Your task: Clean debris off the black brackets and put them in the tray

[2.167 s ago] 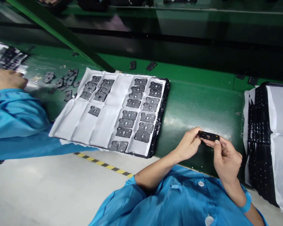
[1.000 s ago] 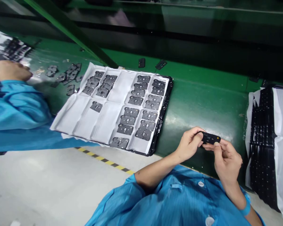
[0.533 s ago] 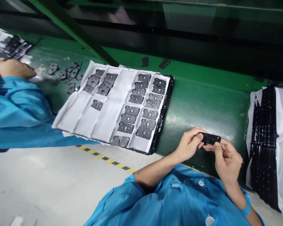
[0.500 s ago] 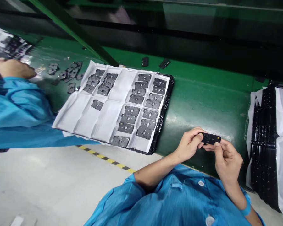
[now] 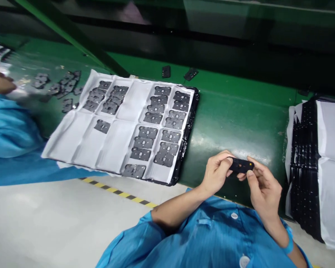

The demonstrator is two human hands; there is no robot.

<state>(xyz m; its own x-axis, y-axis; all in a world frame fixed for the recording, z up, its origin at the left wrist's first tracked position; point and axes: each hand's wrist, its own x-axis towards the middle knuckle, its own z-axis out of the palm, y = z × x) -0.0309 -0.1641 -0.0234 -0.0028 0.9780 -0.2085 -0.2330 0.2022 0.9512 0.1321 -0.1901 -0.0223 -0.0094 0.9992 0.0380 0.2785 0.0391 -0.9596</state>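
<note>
Between my two hands is a small black flat plastic part (image 5: 241, 165) with cutouts and a yellow spot near its right end. My left hand (image 5: 218, 169) pinches its left end between thumb and fingers. At the other end, my right hand (image 5: 264, 182) grips it with the thumb on the near edge and the forefinger behind. The part is held above the green bench (image 5: 220, 126), close to its front edge. To the left lies a tray (image 5: 120, 139) lined with white sheet, its compartments holding several similar dark parts (image 5: 167, 153).
Stacked black trays (image 5: 304, 167) with white liners stand at the right. Two loose parts (image 5: 166, 71) lie behind the tray, and a heap of others (image 5: 68, 82) is at the left. A co-worker's blue sleeve (image 5: 11, 130) reaches in there. A green post (image 5: 80, 41) rises behind.
The view has shifted, so most things sit further left. The held part has tilted slightly and its cutouts now show. The co-worker's hand has moved mostly out at the left edge.
</note>
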